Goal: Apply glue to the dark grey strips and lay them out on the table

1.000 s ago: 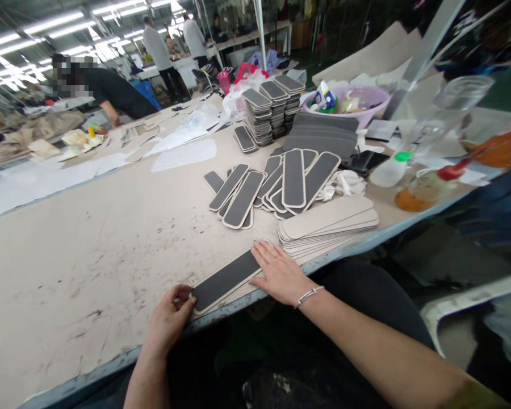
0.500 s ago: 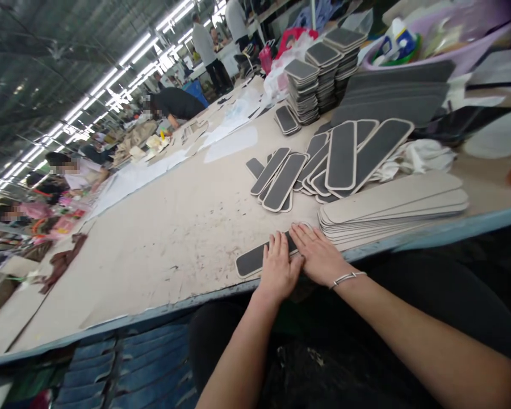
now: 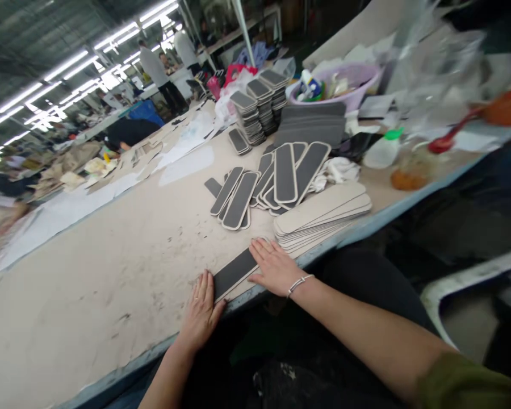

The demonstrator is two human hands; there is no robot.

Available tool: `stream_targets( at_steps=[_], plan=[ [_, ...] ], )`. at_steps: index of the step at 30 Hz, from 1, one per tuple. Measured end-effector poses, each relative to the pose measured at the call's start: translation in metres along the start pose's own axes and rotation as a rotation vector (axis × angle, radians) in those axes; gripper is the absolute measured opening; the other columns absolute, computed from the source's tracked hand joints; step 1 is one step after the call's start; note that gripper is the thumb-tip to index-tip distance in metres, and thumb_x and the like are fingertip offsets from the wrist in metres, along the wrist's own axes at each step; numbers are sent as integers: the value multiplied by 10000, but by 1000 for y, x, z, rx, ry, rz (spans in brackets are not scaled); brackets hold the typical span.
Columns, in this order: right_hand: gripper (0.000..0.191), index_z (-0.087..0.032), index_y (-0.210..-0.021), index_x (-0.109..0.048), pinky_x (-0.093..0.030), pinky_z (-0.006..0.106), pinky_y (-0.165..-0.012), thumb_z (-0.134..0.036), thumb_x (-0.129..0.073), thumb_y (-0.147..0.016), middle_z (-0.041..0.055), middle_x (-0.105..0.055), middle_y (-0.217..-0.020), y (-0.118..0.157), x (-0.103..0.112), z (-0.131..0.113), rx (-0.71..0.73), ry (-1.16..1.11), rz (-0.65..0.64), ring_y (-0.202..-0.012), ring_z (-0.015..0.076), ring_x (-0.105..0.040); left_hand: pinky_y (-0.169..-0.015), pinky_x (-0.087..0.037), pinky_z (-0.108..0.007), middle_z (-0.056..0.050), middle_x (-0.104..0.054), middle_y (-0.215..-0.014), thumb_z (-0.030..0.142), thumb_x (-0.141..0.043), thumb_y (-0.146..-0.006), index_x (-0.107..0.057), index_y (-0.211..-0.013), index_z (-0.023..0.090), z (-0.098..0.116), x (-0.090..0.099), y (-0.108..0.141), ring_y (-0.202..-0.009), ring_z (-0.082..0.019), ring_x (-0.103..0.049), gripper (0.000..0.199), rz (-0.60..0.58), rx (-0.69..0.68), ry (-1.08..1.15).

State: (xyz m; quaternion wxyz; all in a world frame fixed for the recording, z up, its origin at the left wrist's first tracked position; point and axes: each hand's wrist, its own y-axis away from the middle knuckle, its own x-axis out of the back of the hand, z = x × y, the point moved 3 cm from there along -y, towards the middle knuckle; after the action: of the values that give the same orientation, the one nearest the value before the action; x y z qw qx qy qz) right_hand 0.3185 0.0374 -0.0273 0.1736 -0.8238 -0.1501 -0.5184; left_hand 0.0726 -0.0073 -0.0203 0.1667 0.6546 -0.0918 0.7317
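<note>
From the head camera: a dark strip [image 3: 235, 274] with a pale border, lying aslant at the near edge of a pale table [image 3: 111, 250]. Left hand [image 3: 202, 309] laid over the strip's left end, fingers extended, thumb spread, nothing clasped. Right hand [image 3: 273, 267] flat over the other end, fingers straight, likewise clasping nothing. Just beside the right hand, a pale stack [image 3: 323, 205]; farther back, a loose pile [image 3: 285, 173] of similar dark strips, then tall stacks [image 3: 251, 120] near a purple basin [image 3: 358, 97]. Farther right, a green-capped bottle [image 3: 381, 152].
</note>
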Motion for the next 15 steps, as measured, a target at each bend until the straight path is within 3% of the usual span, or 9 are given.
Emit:
stream_targets(
  at_steps=[6, 9, 12, 15],
  plan=[
    [751, -61, -1350, -391, -169, 439, -1117, -615, -462, -848, 159, -303, -1443, 4, 18, 3, 15, -98, 61, -1356, 263, -202, -1078, -297, -488, -151, -392, -1415, 464, -423, -834, -411, -1319, 155, -9, 8, -19, -1334, -292, -310, 575, 0, 113, 153],
    [581, -118, -1296, -450, -165, 467, -1111, -465, -566, -845, 138, -345, -1423, 6, 42, 12, 32, -133, 147, -1354, 258, -206, -1030, -365, -470, -159, -486, -1306, 533, -558, -704, -533, -1107, 153, -3, 24, -34, -1235, -312, -446, 555, -30, 206, 163],
    [480, -123, -1264, -480, -190, 450, -1105, -302, -600, -835, 144, -402, -1377, 6, 70, 28, -52, -150, 260, -1335, 254, -247, -897, -455, -441, -116, -597, -1064, 501, -658, -587, -546, -937, 176, 8, 43, -47, -1040, -306, -568, 491, -18, 267, 170],
    [359, -109, -1190, -536, -321, 368, -1047, -248, -558, -860, 145, -516, -1250, 8, 90, 33, -69, -226, 375, -1216, 230, -419, -719, -486, -354, -32, -615, -769, 488, -655, -613, -534, -794, 197, 15, 65, -56, -792, -245, -609, 363, 17, 314, 281]
  ],
)
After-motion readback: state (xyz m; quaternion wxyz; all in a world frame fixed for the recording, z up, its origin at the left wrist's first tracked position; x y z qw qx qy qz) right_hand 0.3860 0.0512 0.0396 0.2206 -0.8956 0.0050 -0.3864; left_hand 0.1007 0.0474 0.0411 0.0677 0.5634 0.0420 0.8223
